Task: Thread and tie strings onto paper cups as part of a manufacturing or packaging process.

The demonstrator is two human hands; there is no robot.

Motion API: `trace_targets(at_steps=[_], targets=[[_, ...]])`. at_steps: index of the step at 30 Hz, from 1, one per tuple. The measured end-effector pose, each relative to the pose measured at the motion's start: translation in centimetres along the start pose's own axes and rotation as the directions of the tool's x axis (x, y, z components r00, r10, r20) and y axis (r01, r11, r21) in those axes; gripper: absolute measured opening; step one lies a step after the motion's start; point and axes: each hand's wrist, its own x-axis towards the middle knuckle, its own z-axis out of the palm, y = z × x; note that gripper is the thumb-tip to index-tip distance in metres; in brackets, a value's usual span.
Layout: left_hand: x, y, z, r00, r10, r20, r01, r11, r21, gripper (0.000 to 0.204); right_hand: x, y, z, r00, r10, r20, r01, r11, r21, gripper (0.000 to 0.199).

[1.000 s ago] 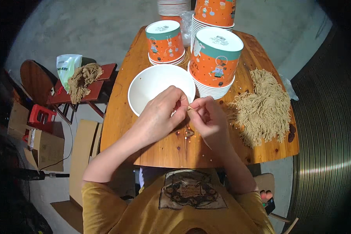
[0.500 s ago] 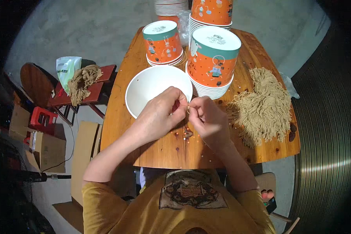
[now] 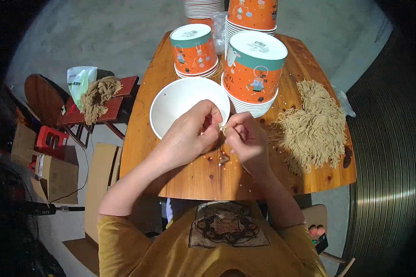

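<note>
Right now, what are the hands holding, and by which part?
Both hands, left hand and right hand, pinch a thin tan string between their fingertips beside the white bowl; which part of it cannot be told.

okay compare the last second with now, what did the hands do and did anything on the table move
Little changed. Both hands, left hand and right hand, stay pressed together at the white bowl's near rim, pinching a thin tan strand; only the fingers shifted slightly. The bowl, orange cup stacks and cord pile kept their places.
</note>
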Motion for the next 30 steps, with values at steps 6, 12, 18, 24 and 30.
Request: trace_targets(at_steps=[6,12,18,24,30], targets=[[0.0,-0.1,-0.1,0.995,0.103,0.002,-0.103,0.993,0.052,0.011,0.3,0.1,0.0,0.984,-0.18,0.008,0.179,0.965,-0.194,0.016],[0.0,0.2,0.3,0.98,0.196,-0.047,-0.184,0.965,0.187,0.01,0.5,-0.1,0.2,0.938,-0.346,0.024,0.329,0.864,-0.382,0.016],[0.2,0.0,0.5,0.983,0.17,-0.069,-0.155,0.97,0.187,0.012,0.2,0.5,0.2,0.989,-0.146,-0.007,0.145,0.987,-0.072,0.015],[0.4,-0.5,-0.6,0.968,-0.182,0.172,0.223,0.94,-0.258,0.011,0.3,0.7,0.3,0.998,-0.063,0.005,0.063,0.994,0.093,0.014],[0.0,0.2,-0.4,1.0,0.003,-0.009,-0.003,1.0,-0.028,0.01,0.3,-0.2,-0.1,0.982,-0.188,-0.025,0.183,0.972,-0.147,0.013]])
